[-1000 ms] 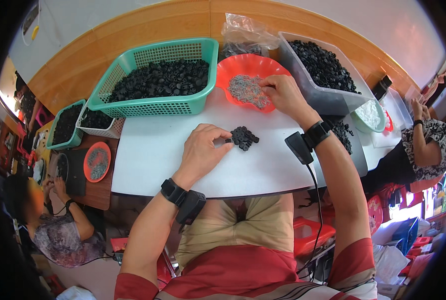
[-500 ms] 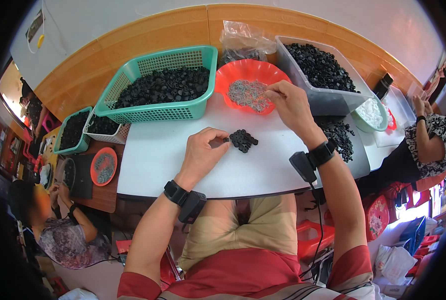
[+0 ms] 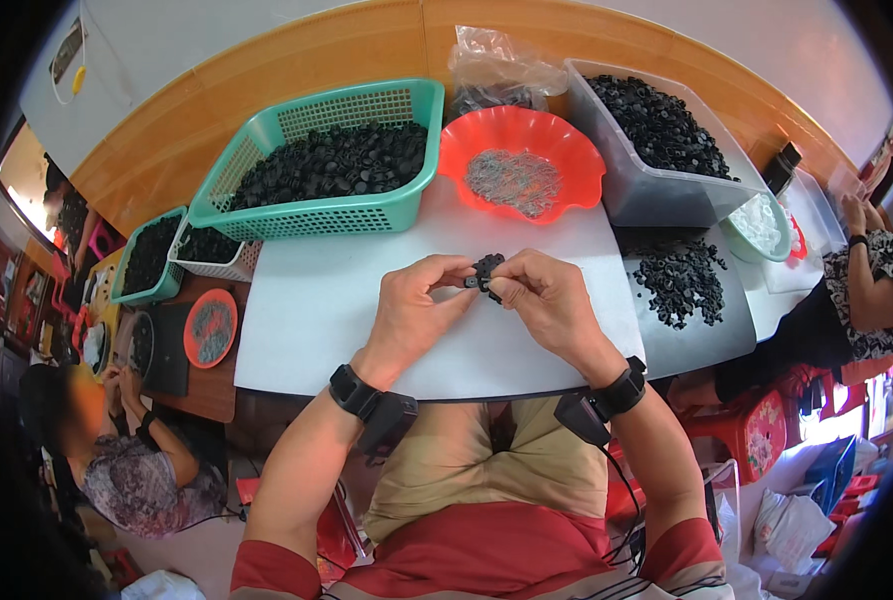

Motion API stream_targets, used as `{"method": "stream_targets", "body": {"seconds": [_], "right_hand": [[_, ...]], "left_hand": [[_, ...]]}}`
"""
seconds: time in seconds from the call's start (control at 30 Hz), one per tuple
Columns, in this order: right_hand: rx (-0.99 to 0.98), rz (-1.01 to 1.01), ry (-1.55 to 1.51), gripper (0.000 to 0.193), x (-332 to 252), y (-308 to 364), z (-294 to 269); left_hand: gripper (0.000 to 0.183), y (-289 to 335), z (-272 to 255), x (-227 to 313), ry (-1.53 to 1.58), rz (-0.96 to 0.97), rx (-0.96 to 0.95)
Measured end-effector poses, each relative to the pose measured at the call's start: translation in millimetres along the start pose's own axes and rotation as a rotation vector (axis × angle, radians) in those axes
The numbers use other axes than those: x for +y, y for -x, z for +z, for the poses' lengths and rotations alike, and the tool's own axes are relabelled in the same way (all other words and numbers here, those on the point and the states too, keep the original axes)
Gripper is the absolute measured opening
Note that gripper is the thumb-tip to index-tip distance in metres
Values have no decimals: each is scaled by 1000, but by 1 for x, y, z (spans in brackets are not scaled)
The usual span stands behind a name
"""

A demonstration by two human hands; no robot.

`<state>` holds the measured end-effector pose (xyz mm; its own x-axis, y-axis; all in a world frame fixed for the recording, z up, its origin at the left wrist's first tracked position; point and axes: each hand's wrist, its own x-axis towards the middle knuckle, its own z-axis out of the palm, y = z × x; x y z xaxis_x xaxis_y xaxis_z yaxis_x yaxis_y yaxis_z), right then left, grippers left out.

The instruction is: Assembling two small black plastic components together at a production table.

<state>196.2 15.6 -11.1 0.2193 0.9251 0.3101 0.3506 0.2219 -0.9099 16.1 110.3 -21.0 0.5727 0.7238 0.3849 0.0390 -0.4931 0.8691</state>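
Over the middle of the white board [image 3: 326,330], my two hands meet almost fingertip to fingertip. My left hand [image 3: 411,305] pinches a small black plastic part [image 3: 473,283] between thumb and fingers. The fingers of my right hand [image 3: 554,305] are pressed together right against that part; whatever they hold is too small or hidden to make out. A small heap of black plastic parts [image 3: 489,264] lies just behind the fingertips, partly covered by them. Beyond it stands a red scalloped bowl [image 3: 588,160] with many thin grey metal pieces [image 3: 511,180] inside.
A green basket [image 3: 316,222] full of black parts stands back left, a clear bin [image 3: 656,205] of black parts back right. Loose black parts [image 3: 681,282] lie on a dark board at right. People sit at left [image 3: 146,480] and right [image 3: 866,300].
My right hand has come from the red bowl down and left to meet my left hand, its fingers still pinched. The left hand has shifted slightly right, still gripping the black part.
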Motion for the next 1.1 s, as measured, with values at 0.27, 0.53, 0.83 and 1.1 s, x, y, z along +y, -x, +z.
{"method": "stream_targets", "body": {"seconds": [0.27, 0.53, 0.83, 1.1], "right_hand": [[-17, -67, 132, 8, 1, -4, 3], [-23, -8, 78, 7, 1, -2, 4], [-28, 52, -41, 8, 2, 0, 5], [-31, 38, -41, 8, 3, 2, 6]], "left_hand": [[37, 0, 0, 4, -63, 32, -34], [35, 0, -1, 7, -88, 32, -70], [30, 0, -3, 8, -75, 9, -115], [29, 2, -6, 16, -131, -46, -149]]}}
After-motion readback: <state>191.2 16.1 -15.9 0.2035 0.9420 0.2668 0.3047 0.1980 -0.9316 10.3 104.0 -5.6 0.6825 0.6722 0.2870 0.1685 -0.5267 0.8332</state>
